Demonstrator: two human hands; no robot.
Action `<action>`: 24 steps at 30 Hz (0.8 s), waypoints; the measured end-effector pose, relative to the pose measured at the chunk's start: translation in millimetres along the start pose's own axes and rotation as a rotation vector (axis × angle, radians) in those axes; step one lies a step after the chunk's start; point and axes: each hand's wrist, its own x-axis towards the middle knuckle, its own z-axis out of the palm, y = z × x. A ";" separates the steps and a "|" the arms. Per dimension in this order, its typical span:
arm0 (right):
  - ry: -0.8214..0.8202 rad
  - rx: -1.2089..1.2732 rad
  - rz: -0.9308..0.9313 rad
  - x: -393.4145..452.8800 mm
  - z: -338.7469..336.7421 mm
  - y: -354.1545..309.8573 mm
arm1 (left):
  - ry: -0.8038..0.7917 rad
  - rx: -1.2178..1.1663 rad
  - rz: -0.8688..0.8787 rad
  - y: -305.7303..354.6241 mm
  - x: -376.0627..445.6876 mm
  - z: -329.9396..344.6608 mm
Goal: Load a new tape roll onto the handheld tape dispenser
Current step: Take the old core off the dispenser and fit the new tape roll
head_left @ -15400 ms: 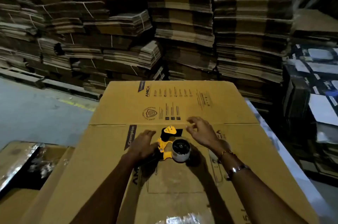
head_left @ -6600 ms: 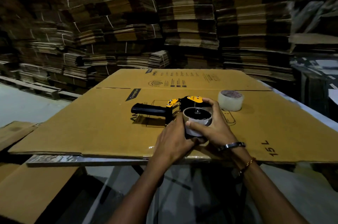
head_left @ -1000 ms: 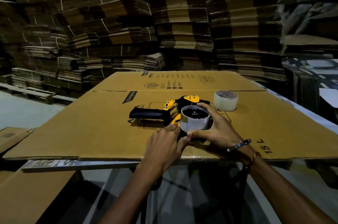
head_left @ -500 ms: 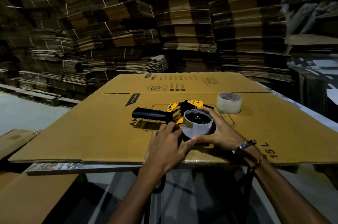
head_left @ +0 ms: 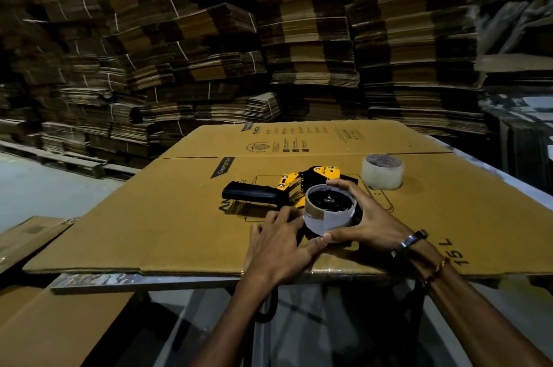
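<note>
The dispenser (head_left: 287, 191) lies on its side on the cardboard (head_left: 167, 217). The right hand (head_left: 366, 221) grips the core (head_left: 329, 212) on its hub; the left hand (head_left: 276, 242) presses flat, fingers open. The new roll (head_left: 382, 170) waits just beyond. A yank could drag the dispenser off the near edge.

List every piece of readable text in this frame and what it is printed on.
"Crompton": dark label on the flattened carton.
"15 L": near right corner of the carton, printed upside down to the camera.
"AM...": large print on the carton below the dispenser, partly covered.
Seal and icon rows on the far flap: too small to read.
Red print on the spare roll: blurred.
Small print on the dispenser's yellow plate: unreadable.
</note>
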 end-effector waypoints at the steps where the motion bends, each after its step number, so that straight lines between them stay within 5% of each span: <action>1: 0.003 0.000 -0.006 0.2 0.3 0.3 | 0.000 -0.004 -0.003 -0.3 -0.2 0.0; 24: 0.132 -0.008 -0.068 -5.7 6.9 -5.9 | -0.034 -0.088 0.006 -5.7 3.6 0.1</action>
